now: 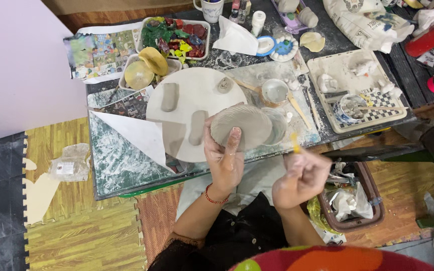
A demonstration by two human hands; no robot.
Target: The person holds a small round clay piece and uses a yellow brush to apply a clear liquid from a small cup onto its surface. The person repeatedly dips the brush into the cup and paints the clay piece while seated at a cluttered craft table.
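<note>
The left hand (225,159) holds one grey clay disc (240,125) over the surface (121,165), fingers clamped on its edge. The right hand (301,176) has its fingers closed on one yellow tool (295,142) just beside it. On the round white board (194,95) lie two clay rolls (170,96) and one small clay lump (225,84).

Single head view. Looks steeply down from above the seated person, facing forward over the lap to the low table (126,170). Close range: both forearms fill the lower centre; floor mats (76,226) at left, bin (352,200) at right.
</note>
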